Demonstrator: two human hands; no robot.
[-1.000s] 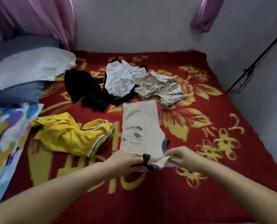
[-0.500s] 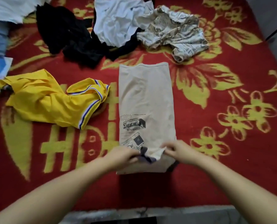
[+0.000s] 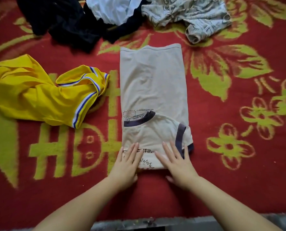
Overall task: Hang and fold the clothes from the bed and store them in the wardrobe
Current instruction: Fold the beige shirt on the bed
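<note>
Head view, looking down on the bed:

Bed cover: red blanket with yellow-green flower and letter pattern, spread over the whole surface; carries every item below

Beige T-shirt: lies flat in the middle of the bed, folded into a long narrow strip running away from the person; near end turned back over itself, so the dark collar band and a dark sleeve cuff face up; printed graphic partly visible at the fold

Left hand: palm down, fingers spread and flat, pressing the near left corner of the folded T-shirt

Right hand: palm down, fingers spread and flat, pressing the near right part of the same shirt, just beside the cuff; neither hand pinches cloth

Yellow jersey: crumpled, blue-and-white striped trim, left of the T-shirt, close but apart

Black garment: heaped at far left

White garment: lies on the black one

Patterned pale shirt: crumpled, far right, just beyond the T-shirt's far edge
</note>
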